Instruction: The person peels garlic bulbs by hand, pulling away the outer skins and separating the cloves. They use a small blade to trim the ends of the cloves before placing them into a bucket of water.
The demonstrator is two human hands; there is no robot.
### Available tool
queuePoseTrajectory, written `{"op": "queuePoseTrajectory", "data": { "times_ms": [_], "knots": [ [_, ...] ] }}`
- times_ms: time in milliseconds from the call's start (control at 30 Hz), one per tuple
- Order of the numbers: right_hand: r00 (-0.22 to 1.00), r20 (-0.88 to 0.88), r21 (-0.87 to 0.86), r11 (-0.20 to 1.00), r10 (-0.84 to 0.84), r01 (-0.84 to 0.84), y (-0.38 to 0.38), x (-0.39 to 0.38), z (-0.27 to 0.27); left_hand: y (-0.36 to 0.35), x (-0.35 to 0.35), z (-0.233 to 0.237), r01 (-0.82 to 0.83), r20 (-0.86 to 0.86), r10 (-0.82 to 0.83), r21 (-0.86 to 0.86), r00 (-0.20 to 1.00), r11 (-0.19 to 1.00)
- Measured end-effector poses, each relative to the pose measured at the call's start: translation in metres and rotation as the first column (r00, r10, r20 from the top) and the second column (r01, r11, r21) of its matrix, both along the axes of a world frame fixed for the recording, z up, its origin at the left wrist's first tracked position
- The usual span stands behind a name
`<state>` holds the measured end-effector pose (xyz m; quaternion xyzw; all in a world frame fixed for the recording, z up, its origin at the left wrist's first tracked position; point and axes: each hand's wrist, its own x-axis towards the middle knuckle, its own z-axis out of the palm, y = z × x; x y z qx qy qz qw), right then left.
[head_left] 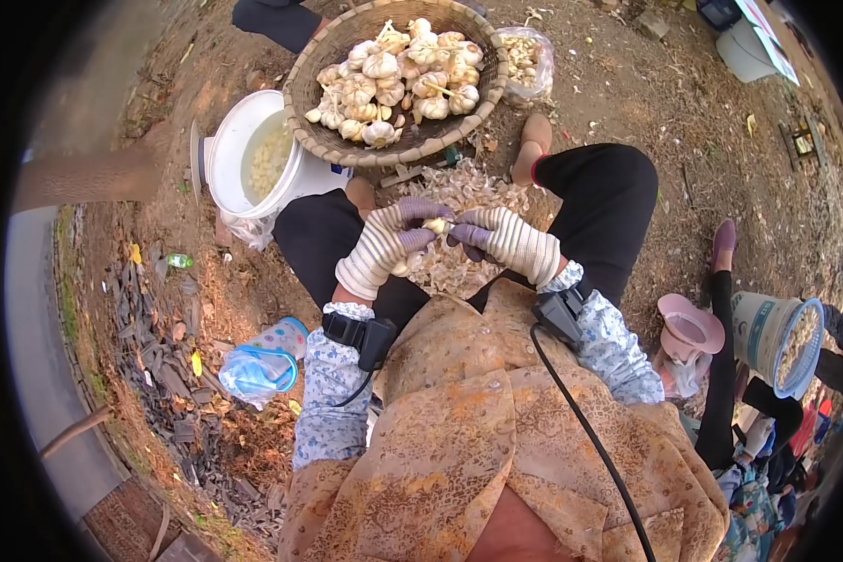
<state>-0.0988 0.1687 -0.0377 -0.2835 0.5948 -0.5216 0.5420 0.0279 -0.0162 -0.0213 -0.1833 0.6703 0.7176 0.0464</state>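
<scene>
In front of my lap, both hands wear striped gloves with purple fingers. My left hand (395, 242) is closed, pinching a pale garlic clove (436, 226) between thumb and fingertips. Close against the clove, the fingers of my right hand (504, 239) are pressed together; a small greyish bit shows at their tips, too small to name. Below the hands, a heap of garlic skins (468, 190) covers the ground between my feet. Beyond it, a round woven basket (303, 120) holds several garlic bulbs (381, 66) and loose cloves.
Left of the basket stands a white bucket (223, 167) with peeled cloves in liquid. A plastic bag of cloves (528, 82) lies right of the basket. A blue-lidded container (253, 373) is at left, a pink hat (691, 326) and a clove-filled bucket (759, 323) at right, near other people.
</scene>
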Motion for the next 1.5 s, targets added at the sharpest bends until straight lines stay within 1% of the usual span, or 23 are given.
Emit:
{"op": "queuePoseTrajectory", "data": {
  "times_ms": [33, 67, 133, 233, 267, 300, 367, 400, 533, 600, 633, 700, 733, 767, 867, 1000, 1133, 1167, 1233, 1300, 1333, 1400, 1500],
  "knots": [
    [0.999, 0.032, 0.002, 1.000, -0.004, 0.004, 0.000, 0.000, 0.001, 0.000, 0.001, -0.003, -0.047, 0.019, 0.045, 0.133, 0.999, 0.990],
    [0.999, 0.033, 0.002, 1.000, -0.004, 0.004, 0.000, 0.000, 0.000, 0.000, 0.002, -0.006, -0.047, 0.019, 0.045, 0.133, 0.999, 0.990],
    [0.999, 0.026, -0.074, 0.997, -0.028, 0.030, -0.002, 0.001, 0.000, 0.004, 0.001, -0.001, -0.091, 0.082, 0.069, 0.303, 0.994, 0.949],
    [1.000, 0.008, -0.079, 0.997, -0.025, 0.026, -0.005, 0.004, 0.004, 0.004, 0.000, -0.013, -0.110, 0.087, 0.089, 0.282, 0.992, 0.953],
    [0.996, 0.081, -0.074, 0.996, -0.040, 0.046, -0.003, 0.004, 0.005, 0.004, 0.001, -0.016, -0.132, 0.062, 0.118, 0.332, 0.991, 0.934],
    [0.996, 0.080, -0.075, 0.996, -0.040, 0.046, -0.001, 0.003, 0.005, 0.004, 0.002, -0.020, -0.131, 0.061, 0.117, 0.332, 0.991, 0.934],
    [0.981, 0.172, -0.049, 0.994, -0.088, 0.098, 0.003, 0.002, 0.004, 0.003, 0.003, -0.028, -0.244, -0.016, 0.315, 0.596, 0.949, 0.765],
    [0.970, 0.217, -0.034, 0.992, -0.113, 0.123, 0.005, 0.001, 0.004, 0.001, 0.004, -0.024, -0.266, 0.015, 0.328, 0.618, 0.945, 0.740],
    [0.939, 0.325, -0.009, 0.993, -0.110, 0.119, 0.007, -0.001, 0.005, 0.005, 0.003, -0.016, -0.320, 0.071, 0.361, 0.639, 0.930, 0.699],
    [0.875, 0.444, -0.052, 0.969, -0.194, 0.241, 0.007, -0.003, 0.002, 0.010, 0.002, -0.020, -0.344, 0.069, 0.381, 0.598, 0.922, 0.724],
    [0.875, 0.443, -0.051, 0.968, -0.197, 0.244, 0.002, 0.000, 0.000, 0.013, 0.002, -0.024, -0.367, 0.066, 0.400, 0.557, 0.914, 0.745],
    [0.934, 0.047, -0.239, 0.904, -0.354, 0.355, -0.016, 0.009, -0.007, 0.021, -0.002, -0.026, -0.303, 0.022, 0.362, 0.594, 0.932, 0.745],
    [0.965, -0.071, -0.147, 0.959, -0.253, 0.241, -0.020, 0.007, -0.013, 0.030, -0.008, -0.026, -0.353, 0.035, 0.410, 0.576, 0.912, 0.737],
    [0.964, -0.071, -0.149, 0.959, -0.255, 0.243, -0.020, 0.008, -0.017, 0.035, -0.011, -0.025, -0.402, 0.046, 0.457, 0.556, 0.889, 0.727],
    [0.934, 0.139, -0.162, 0.922, -0.331, 0.351, -0.020, 0.013, -0.017, 0.034, -0.010, -0.030, -0.363, 0.036, 0.422, 0.580, 0.906, 0.729],
    [0.929, 0.081, -0.126, 0.921, -0.360, 0.368, -0.011, 0.011, 0.000, 0.037, -0.013, -0.028, -0.338, 0.026, 0.393, 0.565, 0.919, 0.753],
    [0.882, 0.306, -0.058, 0.918, -0.358, 0.393, -0.006, 0.007, -0.003, 0.038, -0.013, -0.018, -0.329, 0.036, 0.369, 0.536, 0.929, 0.777],
    [0.854, 0.385, -0.052, 0.916, -0.350, 0.399, -0.005, 0.006, -0.007, 0.037, -0.013, -0.013, -0.300, 0.038, 0.324, 0.490, 0.945, 0.819],
    [0.860, 0.367, -0.031, 0.919, -0.355, 0.393, -0.003, 0.004, -0.008, 0.036, -0.014, -0.008, -0.267, 0.043, 0.278, 0.442, 0.960, 0.856],
    [0.866, 0.349, -0.009, 0.923, -0.357, 0.384, -0.004, 0.004, -0.006, 0.035, -0.015, -0.007, -0.202, 0.037, 0.201, 0.310, 0.979, 0.929],
    [0.873, 0.315, 0.011, 0.922, -0.371, 0.388, -0.005, 0.004, -0.003, 0.034, -0.014, -0.009, -0.206, 0.038, 0.204, 0.311, 0.978, 0.928],
    [0.879, 0.280, 0.029, 0.919, -0.386, 0.394, -0.005, 0.003, -0.002, 0.034, -0.014, -0.015, -0.228, 0.025, 0.228, 0.201, 0.973, 0.953],
    [0.929, 0.217, -0.029, 0.949, -0.301, 0.314, 0.000, -0.002, -0.002, 0.035, -0.013, -0.018, -0.316, 0.045, 0.317, 0.296, 0.947, 0.901]
  ]
}}
